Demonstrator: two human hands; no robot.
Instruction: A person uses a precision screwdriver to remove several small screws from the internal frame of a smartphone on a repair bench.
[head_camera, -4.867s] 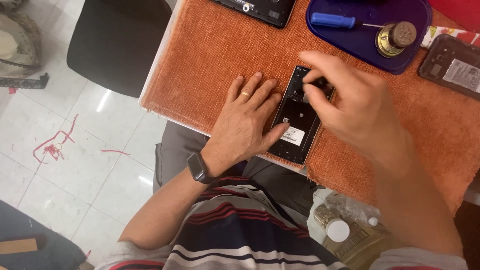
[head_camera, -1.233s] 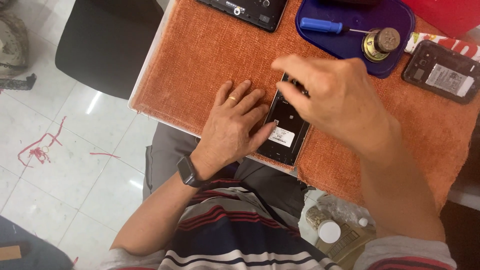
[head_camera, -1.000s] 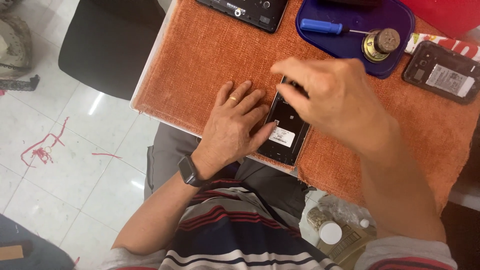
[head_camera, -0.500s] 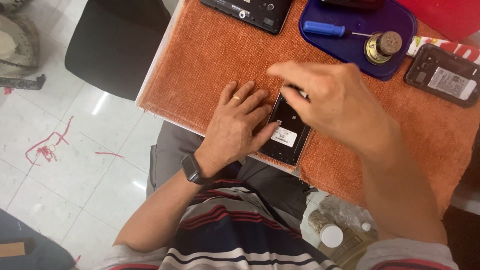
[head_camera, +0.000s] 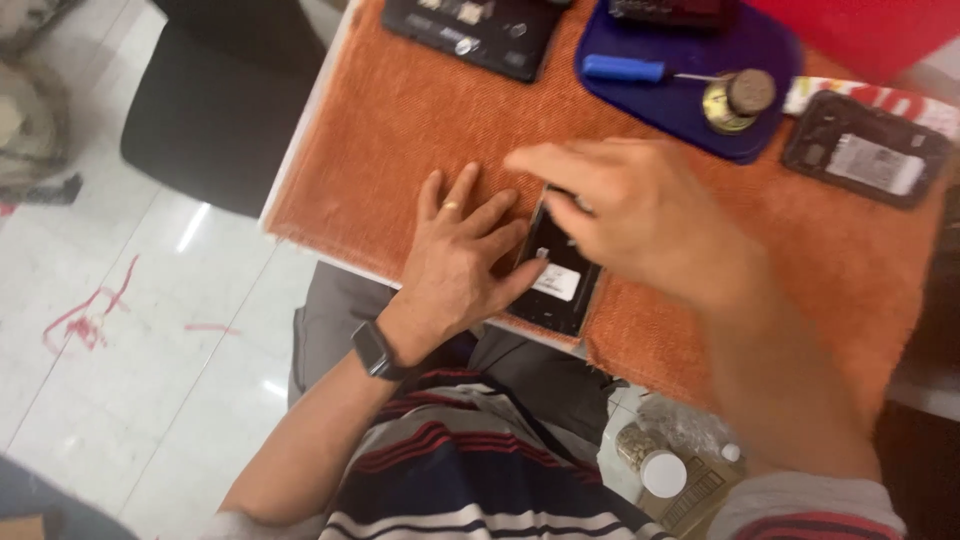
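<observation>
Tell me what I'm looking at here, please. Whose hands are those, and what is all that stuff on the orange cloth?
The camera sits on a person's head and looks down, so both hands are that person's own. The left hand, with a ring and a wrist watch, lies flat and steadies an opened black phone. The right hand reaches over the phone's top end; it is blurred, so I cannot tell if its fingers pinch anything. Everything rests on an orange mat. Farther back is a blue tray with a blue screwdriver and a small round jar. Two more opened devices lie nearby.
</observation>
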